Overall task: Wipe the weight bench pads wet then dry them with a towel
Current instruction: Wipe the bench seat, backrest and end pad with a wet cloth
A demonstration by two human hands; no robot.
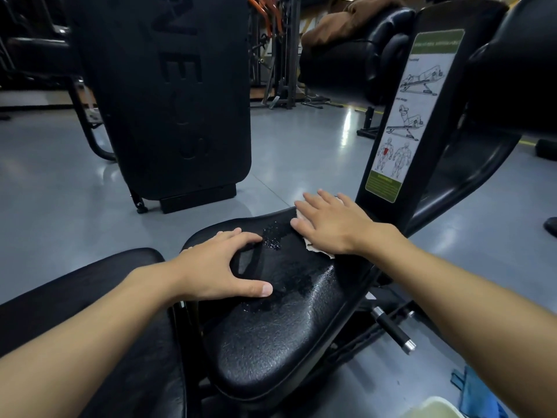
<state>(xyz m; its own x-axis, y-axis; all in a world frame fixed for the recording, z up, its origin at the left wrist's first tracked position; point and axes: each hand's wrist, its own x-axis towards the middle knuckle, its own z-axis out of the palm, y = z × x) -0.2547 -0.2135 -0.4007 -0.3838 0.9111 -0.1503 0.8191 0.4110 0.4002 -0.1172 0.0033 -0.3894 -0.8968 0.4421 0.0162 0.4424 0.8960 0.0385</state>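
One blue towel (479,396) beside pale bucket (434,409)

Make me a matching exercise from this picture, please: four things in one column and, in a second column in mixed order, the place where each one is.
Column 1
1. left hand
2. right hand
3. blue towel
4. exercise chart

Column 2
a. stuck on the black upright panel
b. flat on the white cloth
c. low at the bottom right, beside a pale container
d. bare on the left side of the seat pad

Pairs: 1-d, 2-b, 3-c, 4-a.
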